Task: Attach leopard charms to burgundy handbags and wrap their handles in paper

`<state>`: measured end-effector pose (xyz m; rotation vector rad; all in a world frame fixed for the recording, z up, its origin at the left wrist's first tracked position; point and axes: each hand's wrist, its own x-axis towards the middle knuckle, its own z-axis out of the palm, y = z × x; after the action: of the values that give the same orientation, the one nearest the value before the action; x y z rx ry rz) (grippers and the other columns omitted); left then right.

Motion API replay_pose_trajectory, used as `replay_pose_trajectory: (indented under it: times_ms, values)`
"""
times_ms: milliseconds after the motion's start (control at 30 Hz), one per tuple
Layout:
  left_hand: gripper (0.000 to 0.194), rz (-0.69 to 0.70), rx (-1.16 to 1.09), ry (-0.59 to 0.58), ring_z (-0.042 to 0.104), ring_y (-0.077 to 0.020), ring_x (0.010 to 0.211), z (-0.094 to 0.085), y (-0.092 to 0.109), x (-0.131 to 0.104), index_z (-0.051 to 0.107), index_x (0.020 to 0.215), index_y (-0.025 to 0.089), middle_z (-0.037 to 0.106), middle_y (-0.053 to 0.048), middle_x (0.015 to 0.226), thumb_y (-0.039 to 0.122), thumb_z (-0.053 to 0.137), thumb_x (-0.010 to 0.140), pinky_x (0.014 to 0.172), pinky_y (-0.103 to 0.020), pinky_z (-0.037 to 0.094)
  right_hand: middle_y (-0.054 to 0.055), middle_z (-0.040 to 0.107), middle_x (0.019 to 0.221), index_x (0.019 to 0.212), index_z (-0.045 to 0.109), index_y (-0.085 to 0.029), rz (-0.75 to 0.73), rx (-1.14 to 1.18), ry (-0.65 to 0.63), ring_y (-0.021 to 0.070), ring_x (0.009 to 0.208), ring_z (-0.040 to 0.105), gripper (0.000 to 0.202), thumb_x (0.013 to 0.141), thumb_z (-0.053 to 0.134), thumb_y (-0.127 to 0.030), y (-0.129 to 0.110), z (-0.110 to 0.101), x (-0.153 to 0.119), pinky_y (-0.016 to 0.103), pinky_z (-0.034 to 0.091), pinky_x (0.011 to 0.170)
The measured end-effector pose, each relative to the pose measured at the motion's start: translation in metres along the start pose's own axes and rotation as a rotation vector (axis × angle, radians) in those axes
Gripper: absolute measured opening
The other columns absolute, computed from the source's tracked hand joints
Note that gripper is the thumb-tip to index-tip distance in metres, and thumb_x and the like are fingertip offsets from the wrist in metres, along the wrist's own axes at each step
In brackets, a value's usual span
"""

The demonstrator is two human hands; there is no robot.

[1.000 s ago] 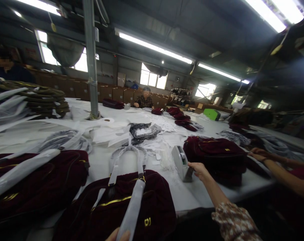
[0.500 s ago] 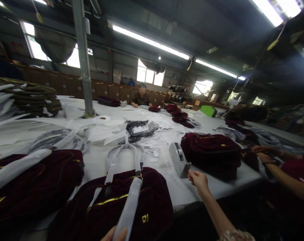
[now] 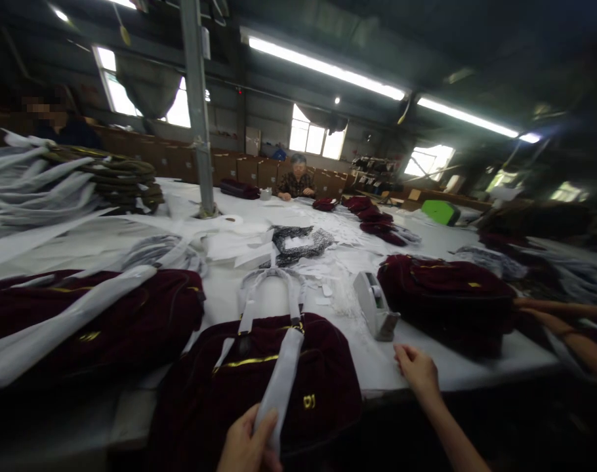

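A dark red bag (image 3: 328, 373) with a gold zip and paper-wrapped handles lies at the table's near edge. My left hand (image 3: 253, 436) is closed round the white-wrapped strap (image 3: 281, 377), which runs down across the bag's front. To the right of the bag, my right hand (image 3: 415, 368) is closed in a pinch just in front of the grey tape dispenser (image 3: 374, 308), apart from it. Whatever its fingertips hold, if anything, is too small to make out.
Another dark red bag (image 3: 145, 308) lies at the left, a further one (image 3: 446, 288) right of the dispenser. Olive bags (image 3: 131, 180) are stacked at the back left, near a metal post (image 3: 198, 118). A person's arms (image 3: 569, 321) reach in from the right.
My right hand has drawn slightly back from the tape dispenser. More of my left hand shows, still on the strap. The view has turned a little to the left.
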<state>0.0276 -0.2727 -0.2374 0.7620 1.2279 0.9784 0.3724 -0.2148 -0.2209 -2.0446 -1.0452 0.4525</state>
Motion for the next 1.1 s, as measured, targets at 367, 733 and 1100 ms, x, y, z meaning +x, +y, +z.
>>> replay_pose_trajectory:
  times_ms: [367,733,1100]
  values:
    - [0.045,0.036,0.033,-0.030,0.054,-0.0114,0.033,0.003,-0.006,-0.001,0.053,0.085,0.012,0.055,0.003,0.051,0.054,0.058,0.070,0.031,-0.016,0.036,0.000,0.056,0.056,0.073,0.062,-0.011,-0.234,0.288,-0.999,0.0072,0.043,0.047,0.042,0.077,0.054,-0.053,-0.114,0.076,-0.151,0.018,0.035,0.042]
    - [0.050,0.098,0.127,0.004,0.054,-0.0135,0.033,0.008,-0.015,0.000,0.053,0.083,0.014,0.048,0.005,0.047,0.062,0.053,0.071,0.029,-0.016,0.031,-0.001,0.045,0.037,0.046,0.050,-0.016,-0.137,-0.024,-0.797,0.0068,0.032,0.036,0.048,0.072,0.053,-0.056,-0.098,0.117,-0.145,0.019,0.023,0.033]
    - [0.049,0.063,0.088,-0.005,0.054,-0.0132,0.032,0.006,-0.005,-0.006,0.054,0.083,0.013,0.049,0.005,0.046,0.060,0.054,0.070,0.030,-0.016,0.033,-0.003,0.043,0.038,0.049,0.048,-0.016,-0.099,0.068,-0.918,0.0054,0.032,0.033,0.051,0.068,0.055,-0.063,-0.099,0.111,-0.142,0.019,0.019,0.032]
